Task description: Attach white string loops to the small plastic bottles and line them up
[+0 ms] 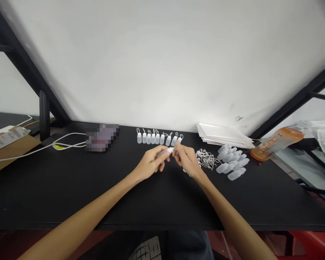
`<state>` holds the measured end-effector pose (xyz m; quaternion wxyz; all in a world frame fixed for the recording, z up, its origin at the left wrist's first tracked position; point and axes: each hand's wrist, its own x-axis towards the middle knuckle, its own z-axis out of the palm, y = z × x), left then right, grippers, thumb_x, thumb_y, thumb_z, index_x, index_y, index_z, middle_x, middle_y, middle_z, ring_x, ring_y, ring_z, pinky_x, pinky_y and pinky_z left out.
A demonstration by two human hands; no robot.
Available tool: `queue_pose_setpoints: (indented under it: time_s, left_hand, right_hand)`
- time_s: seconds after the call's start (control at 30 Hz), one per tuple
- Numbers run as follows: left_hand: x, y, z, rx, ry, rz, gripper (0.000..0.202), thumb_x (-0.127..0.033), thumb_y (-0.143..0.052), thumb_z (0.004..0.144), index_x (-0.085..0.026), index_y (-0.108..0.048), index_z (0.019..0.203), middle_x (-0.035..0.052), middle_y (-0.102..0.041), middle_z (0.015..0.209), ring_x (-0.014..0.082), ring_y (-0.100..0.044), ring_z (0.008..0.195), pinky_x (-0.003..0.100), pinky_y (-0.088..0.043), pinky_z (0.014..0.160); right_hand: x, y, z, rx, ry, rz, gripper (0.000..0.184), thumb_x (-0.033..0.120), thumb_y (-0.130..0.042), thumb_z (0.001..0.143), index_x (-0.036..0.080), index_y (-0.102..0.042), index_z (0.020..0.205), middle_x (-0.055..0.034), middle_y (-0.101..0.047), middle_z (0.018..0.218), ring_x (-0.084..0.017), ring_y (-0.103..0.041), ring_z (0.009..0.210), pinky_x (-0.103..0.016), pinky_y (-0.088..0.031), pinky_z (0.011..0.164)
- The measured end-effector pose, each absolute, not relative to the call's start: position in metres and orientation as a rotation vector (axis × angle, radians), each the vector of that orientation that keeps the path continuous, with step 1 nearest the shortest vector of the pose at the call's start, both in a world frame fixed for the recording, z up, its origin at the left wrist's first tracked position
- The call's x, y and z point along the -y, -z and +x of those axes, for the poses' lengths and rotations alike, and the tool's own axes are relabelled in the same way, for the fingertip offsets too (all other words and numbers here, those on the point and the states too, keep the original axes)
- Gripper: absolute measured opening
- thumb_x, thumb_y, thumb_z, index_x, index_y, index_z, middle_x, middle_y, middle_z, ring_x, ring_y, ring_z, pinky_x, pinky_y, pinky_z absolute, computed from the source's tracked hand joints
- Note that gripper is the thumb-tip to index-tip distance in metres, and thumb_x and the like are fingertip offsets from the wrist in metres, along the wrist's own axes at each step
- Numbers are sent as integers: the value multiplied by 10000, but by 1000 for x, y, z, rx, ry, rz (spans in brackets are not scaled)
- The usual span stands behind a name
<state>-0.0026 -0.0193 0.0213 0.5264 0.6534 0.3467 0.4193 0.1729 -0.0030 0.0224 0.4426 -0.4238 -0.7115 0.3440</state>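
My left hand (151,162) is closed around a small white plastic bottle (170,150), its neck end pointing right. My right hand (188,159) pinches at that neck end; what lies between its fingertips is too small to make out. Just beyond my hands, a row of similar bottles (148,138) with white string loops stretches along the table. Right of my right hand is a tangled heap of white strings (206,159), partly hidden by the hand. Farther right, several frosted bottles (233,159) without visible loops lie on their sides in a group.
The black table (119,195) meets a white wall. A pixelated phone-like object (101,138) with a white cable (67,145) lies left. At right are a stack of white sheets (223,136) and an orange drink bottle (277,143). A brown parcel (14,148) sits far left.
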Motion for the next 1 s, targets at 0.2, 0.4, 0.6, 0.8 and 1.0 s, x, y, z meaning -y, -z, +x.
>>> queue_pose_setpoints:
  time_s: [0.2, 0.4, 0.6, 0.8, 1.0]
  left_hand:
    - [15, -32, -7, -613, -1081, 951, 184, -332, -574, 875, -166, -510, 921, 21, -563, 828, 75, -473, 505, 188, -303, 387]
    - [14, -34, -8, -532, -1079, 786, 114, -249, -559, 854, -176, -511, 926, 9, -537, 747, 100, -486, 561, 211, -333, 462]
    - [16, -33, -7, -524, -1087, 792, 93, -239, -557, 851, -178, -505, 899, 5, -531, 744, 99, -484, 569, 220, -344, 479]
    - [16, -31, -7, -639, -1133, 956, 204, -354, -623, 851, -174, -556, 921, 56, -582, 1003, 106, -550, 665, 197, -376, 440]
    - [13, -33, -12, -820, -1169, 1182, 258, -358, -657, 828, -140, -651, 966, 93, -600, 1039, 121, -560, 729, 187, -421, 443]
  right_hand:
    - [-1, -19, 172, 1745, -857, -1076, 412, 514, -394, 972, 178, -607, 865, -9, -588, 718, -97, -564, 515, -209, -403, 467]
    - [7, -18, 163, 1804, -1019, -1003, 285, 424, -490, 944, 174, -604, 867, -20, -643, 767, -104, -623, 531, -205, -437, 470]
    - [10, -19, 157, 1691, -1127, -933, 217, 378, -624, 862, 162, -632, 872, -25, -649, 704, -121, -621, 535, -204, -426, 430]
    - [4, -21, 161, 1514, -1130, -954, 272, 415, -707, 780, 150, -696, 843, -78, -714, 780, -171, -680, 587, -209, -428, 394]
    - [0, -31, 172, 1416, -1121, -943, 242, 362, -785, 701, 141, -722, 775, -90, -728, 751, -186, -686, 594, -226, -463, 407]
